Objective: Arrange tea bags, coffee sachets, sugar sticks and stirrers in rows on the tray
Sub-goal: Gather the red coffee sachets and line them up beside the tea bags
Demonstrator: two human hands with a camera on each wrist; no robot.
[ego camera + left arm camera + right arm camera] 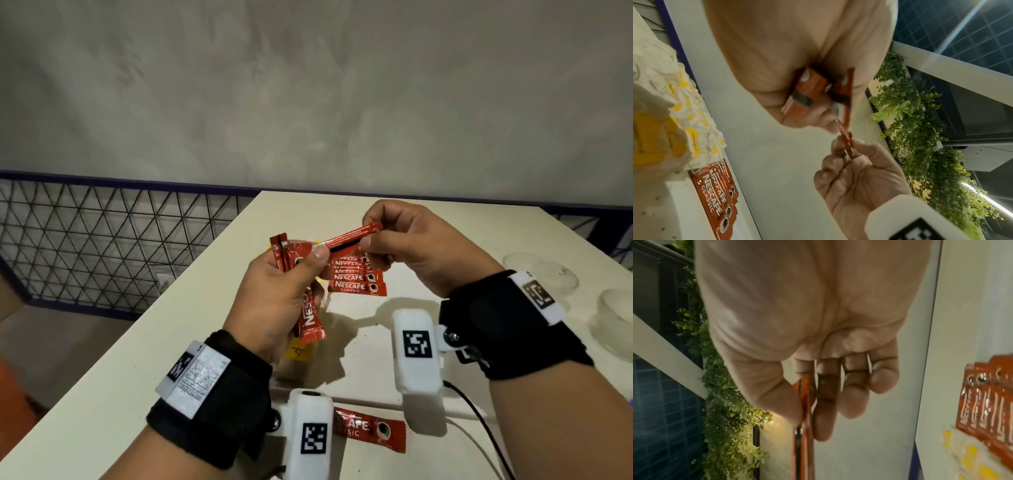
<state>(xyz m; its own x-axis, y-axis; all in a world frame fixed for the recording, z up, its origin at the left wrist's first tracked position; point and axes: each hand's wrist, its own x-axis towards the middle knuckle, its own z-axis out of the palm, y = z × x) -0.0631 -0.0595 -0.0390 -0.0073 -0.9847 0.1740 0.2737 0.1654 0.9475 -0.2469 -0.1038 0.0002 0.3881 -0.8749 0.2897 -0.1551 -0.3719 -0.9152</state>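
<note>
My left hand (291,284) grips a bunch of red coffee sachets (310,322) above the white table (428,219). My right hand (394,240) pinches one red coffee sachet (352,236) between thumb and forefinger, its other end touching my left thumb. In the left wrist view the bunch of sachets (807,91) sits in my palm and the single sachet (846,142) stands edge-on. The right wrist view shows the pinched sachet (804,402) edge-on. A row of coffee sachets (358,281) lies overlapped on the table below my hands. Yellow-and-white tea bags (674,121) lie beside that row.
One loose coffee sachet (371,431) lies near the front edge, between the wrist cameras. Two clear glass bowls (544,274) stand at the right. A black wire grid fence (102,246) runs left of the table. A black cable (479,428) trails at the front right.
</note>
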